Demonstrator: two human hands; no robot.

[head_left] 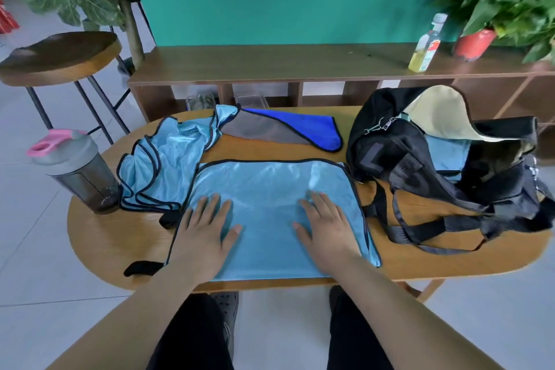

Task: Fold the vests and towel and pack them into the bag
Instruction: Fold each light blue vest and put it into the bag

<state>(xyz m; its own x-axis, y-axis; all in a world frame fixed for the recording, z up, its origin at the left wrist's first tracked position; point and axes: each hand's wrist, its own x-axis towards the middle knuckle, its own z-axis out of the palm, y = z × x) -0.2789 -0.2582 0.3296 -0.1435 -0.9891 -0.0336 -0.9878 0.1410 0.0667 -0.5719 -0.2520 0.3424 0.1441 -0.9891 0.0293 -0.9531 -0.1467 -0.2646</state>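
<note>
A light blue mesh vest (pixel 267 189) with black trim lies flat on the wooden table (pixel 120 243) in front of me. My left hand (pixel 204 231) presses flat on its left part, and my right hand (pixel 324 228) presses flat on its right part, fingers straight. A second light blue vest (pixel 162 159) lies crumpled at the left. A blue and grey towel (pixel 288 131) lies folded over at the back. The black bag (pixel 420 159) stands open at the right, with a light blue folded cloth (pixel 447 153) inside it.
A grey shaker bottle (pixel 78 171) with a pink lid stands at the table's left edge. The bag's black straps (pixel 420 228) trail over the right of the table. Behind are a low wooden shelf (pixel 270 66), an oil bottle (pixel 426 45), a potted plant (pixel 477 42) and a stool (pixel 60 54).
</note>
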